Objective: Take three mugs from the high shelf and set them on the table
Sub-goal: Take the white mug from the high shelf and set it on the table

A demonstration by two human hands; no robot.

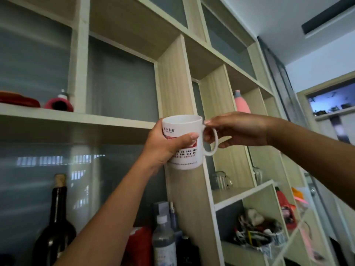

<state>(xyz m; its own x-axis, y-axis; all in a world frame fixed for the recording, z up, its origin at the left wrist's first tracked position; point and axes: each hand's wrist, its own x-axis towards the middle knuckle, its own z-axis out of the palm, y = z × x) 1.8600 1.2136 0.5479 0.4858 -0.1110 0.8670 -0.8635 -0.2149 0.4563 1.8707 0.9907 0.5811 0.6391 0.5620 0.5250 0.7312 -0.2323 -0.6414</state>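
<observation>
A white mug with red print is held up in front of a wooden shelf unit. My left hand wraps around the mug's body from the left. My right hand is at the mug's handle, with fingers through and around the loop. The mug is upright and off the shelf. Two clear glass mugs stand in a lower compartment to the right. The table is out of view.
A pink bottle stands in a compartment behind my right hand. Red items lie on the left shelf. Dark bottles and a plastic bottle stand below. A cluttered container sits at lower right.
</observation>
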